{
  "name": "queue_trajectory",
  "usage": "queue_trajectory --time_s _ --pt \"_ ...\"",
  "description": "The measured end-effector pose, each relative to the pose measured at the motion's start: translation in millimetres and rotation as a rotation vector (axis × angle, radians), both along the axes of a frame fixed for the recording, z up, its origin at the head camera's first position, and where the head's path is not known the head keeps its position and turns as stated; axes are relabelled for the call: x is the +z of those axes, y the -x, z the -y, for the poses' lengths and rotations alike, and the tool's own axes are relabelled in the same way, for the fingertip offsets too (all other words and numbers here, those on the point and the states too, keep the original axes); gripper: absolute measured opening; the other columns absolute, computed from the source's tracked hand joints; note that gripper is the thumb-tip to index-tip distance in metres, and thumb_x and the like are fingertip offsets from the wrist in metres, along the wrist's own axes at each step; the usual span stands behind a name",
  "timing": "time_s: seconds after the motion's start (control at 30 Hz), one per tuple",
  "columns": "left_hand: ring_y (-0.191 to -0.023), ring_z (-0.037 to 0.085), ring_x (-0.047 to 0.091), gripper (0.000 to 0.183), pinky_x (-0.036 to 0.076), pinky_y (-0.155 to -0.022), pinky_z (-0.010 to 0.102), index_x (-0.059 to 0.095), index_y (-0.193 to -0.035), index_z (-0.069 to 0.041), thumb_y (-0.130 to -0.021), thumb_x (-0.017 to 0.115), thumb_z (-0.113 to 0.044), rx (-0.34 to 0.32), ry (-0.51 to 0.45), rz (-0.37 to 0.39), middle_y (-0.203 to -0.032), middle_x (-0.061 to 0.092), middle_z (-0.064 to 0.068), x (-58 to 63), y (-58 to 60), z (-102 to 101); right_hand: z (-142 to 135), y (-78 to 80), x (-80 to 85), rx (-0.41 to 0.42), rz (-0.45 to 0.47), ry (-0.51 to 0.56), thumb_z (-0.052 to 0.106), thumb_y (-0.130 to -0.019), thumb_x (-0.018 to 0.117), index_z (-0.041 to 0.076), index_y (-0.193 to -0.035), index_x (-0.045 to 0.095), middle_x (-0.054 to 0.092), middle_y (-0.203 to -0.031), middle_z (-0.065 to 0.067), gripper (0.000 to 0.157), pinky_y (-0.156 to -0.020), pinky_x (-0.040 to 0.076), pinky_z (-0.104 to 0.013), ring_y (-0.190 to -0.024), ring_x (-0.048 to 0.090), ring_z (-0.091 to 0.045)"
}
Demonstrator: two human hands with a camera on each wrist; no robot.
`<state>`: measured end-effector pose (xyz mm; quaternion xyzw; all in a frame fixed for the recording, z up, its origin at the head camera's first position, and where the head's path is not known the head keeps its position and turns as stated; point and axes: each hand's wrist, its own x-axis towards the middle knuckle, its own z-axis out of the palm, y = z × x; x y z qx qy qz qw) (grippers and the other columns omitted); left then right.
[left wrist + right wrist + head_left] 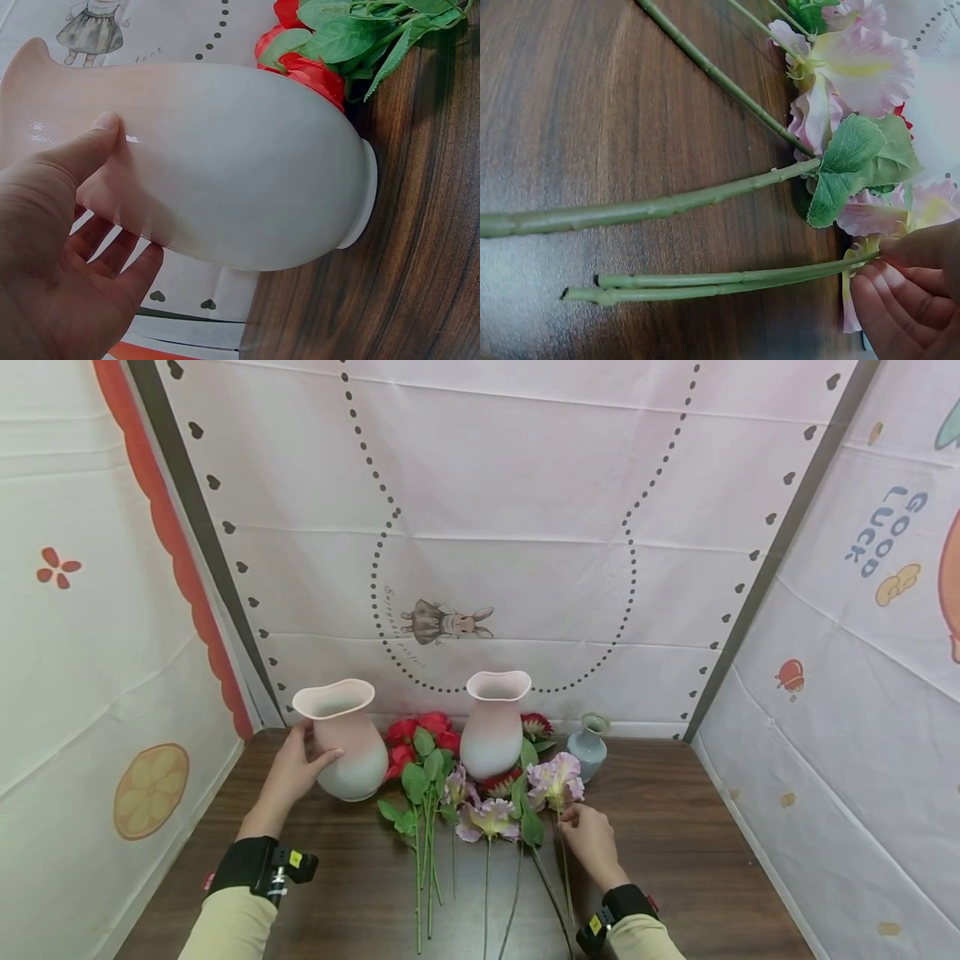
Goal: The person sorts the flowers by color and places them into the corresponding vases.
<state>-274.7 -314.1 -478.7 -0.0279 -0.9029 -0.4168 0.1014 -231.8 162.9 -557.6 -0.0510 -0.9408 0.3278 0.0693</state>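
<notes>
At the left, my left hand (pixel 296 768) grips a pink-and-white vase (pixel 348 752) by its neck, thumb on the near side and fingers on the other in the left wrist view. My right hand (pixel 592 839) pinches a pale purple iris (pixel 557 781) just below its bloom. Two green stems (pixel 727 285) run from those fingertips in the right wrist view. Red roses (pixel 401 747) with green leaves lie right of the held vase. Other purple irises (pixel 487 820) lie between the hands, stems pointing toward me.
A second pink-and-white vase (pixel 492 727) stands behind the irises. A small blue-green vase (pixel 588 746) stands at the back right. Dark red flowers (pixel 536 725) lie around the middle vase. Printed cloth walls (pixel 510 468) enclose the wooden table (pixel 675 827) at the back and sides.
</notes>
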Motion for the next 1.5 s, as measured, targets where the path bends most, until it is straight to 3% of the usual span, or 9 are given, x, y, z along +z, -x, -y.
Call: queue_trajectory --time_s 0.7,0.97,1.2,1.5 --pt "-0.137 0.053 0.039 0.088 0.040 -0.113 0.064 0.014 -0.155 0.005 -0.096 0.067 -0.034 -0.002 0.005 0.004 -0.152 0.030 0.036 3.1 -1.1 -0.7 -5.2 -0.7 4.9 0.008 -0.014 0.075 0.008 -0.087 0.071 0.006 -0.087 0.068 0.068 -0.075 -0.003 0.003 -0.050 0.048 -0.024 -0.058 0.061 -0.009" --pt "-0.138 0.053 0.037 0.087 0.039 -0.113 0.064 0.013 -0.155 0.004 -0.096 0.067 -0.032 -0.005 -0.009 0.007 -0.153 0.029 0.036 3.0 -1.8 -1.3 -6.5 -1.5 8.8 0.014 -0.071 0.069 0.007 -0.086 0.072 0.005 -0.085 0.068 0.068 -0.073 -0.003 0.005 -0.050 0.049 -0.023 -0.057 0.059 -0.008" --pt "-0.138 0.054 0.037 0.088 0.039 -0.113 0.065 0.013 -0.155 0.004 -0.096 0.067 -0.031 -0.004 -0.004 0.005 -0.153 0.029 0.036 1.8 -2.3 -1.6 -7.4 -1.2 16.7 0.026 -0.089 0.090 0.007 -0.088 0.071 0.003 -0.087 0.068 0.069 -0.074 -0.004 0.005 -0.049 0.052 -0.023 -0.055 0.060 -0.007" --pt "-0.139 0.053 0.036 0.088 0.039 -0.114 0.064 0.013 -0.155 0.005 -0.096 0.067 -0.031 -0.009 -0.005 0.005 -0.153 0.029 0.036 3.8 -3.1 -1.9 -8.1 5.4 36.9 0.024 -0.111 0.085 0.011 -0.090 0.071 0.006 -0.091 0.070 0.069 -0.076 -0.004 0.005 -0.050 0.045 -0.022 -0.059 0.058 -0.008"
